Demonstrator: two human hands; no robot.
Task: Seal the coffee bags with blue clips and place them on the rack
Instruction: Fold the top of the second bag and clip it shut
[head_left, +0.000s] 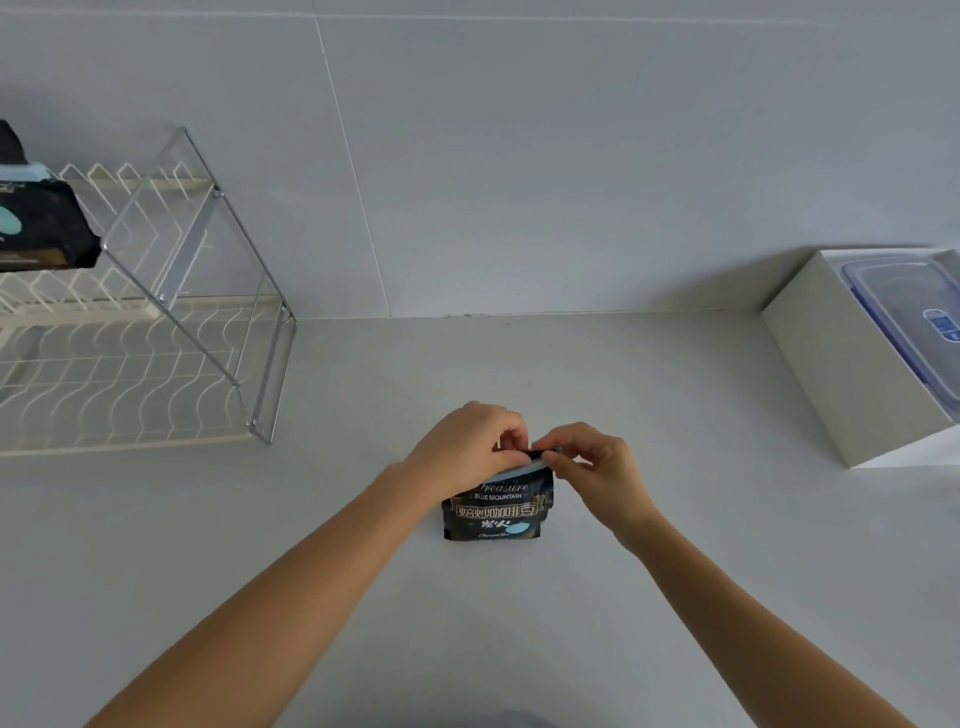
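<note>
Two coffee bags show plainly. One coffee bag (493, 512) stands upright mid-surface (649, 405). A second bag (41, 228) lies on the upper tier of the one rack (208, 312), far left, with a blue strip (34, 170) along its top. One blue clip (519, 470) crosses the near bag's top; the left hand (467, 441) and right hand (597, 462) pinch it, one at each end. One white box (821, 374) holding a lidded container (904, 312) sits far right. Open surface separates the bag from the rack and the box.
</note>
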